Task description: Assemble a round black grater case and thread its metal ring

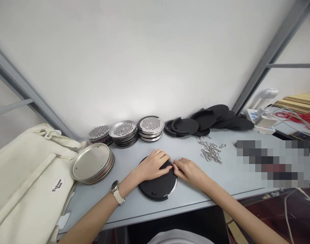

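A black round disc (158, 184) with a shiny metal rim along its right side lies on the table in front of me. My left hand (155, 165) is laid over its upper part, fingers curled toward the far edge and thumb stretched to the right, holding the disc down. At the disc's upper right edge, my right hand (184, 169) pinches a small silver snap hook (171, 162). Fingertips partly cover the hook, so I cannot tell whether it passes through the disc.
Loose snap hooks (210, 150) lie right of my hands. Behind stand black round covers (186, 126) and stacks of metal grater discs (152, 124). Plain metal discs (92, 161) are stacked at left, beside a cream bag (30, 176). A blurred patch (271, 164) covers something at right.
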The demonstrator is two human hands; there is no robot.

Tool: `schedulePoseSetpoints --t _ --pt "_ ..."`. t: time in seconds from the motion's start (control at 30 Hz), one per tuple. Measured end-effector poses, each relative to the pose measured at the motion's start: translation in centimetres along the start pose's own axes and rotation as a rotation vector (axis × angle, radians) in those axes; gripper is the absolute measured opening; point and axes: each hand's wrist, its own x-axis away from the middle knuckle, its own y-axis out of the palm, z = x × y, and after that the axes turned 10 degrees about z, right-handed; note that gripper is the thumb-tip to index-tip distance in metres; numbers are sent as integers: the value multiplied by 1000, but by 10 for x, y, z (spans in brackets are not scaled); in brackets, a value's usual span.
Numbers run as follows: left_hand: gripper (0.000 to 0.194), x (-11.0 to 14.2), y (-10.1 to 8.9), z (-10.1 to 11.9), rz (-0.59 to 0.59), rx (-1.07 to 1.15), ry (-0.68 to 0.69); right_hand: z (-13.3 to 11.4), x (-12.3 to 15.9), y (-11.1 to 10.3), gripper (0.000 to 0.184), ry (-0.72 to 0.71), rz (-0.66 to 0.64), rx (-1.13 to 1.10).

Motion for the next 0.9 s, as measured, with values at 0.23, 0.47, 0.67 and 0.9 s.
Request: schedulePoseSetpoints --t 0.23,0.47,0.67,0.9 --pt "15 0 1 -1 0 3 5 -1 0 -1 24 -19 25 31" --pt "16 0 -1 1 14 16 -4 -1 1 0 23 -65 17 36" --pt "15 0 0 0 10 6 -1 0 1 -3 26 -47 3 17" --pt "15 0 0 0 3 3 6 1 2 -2 27 -37 -8 10"
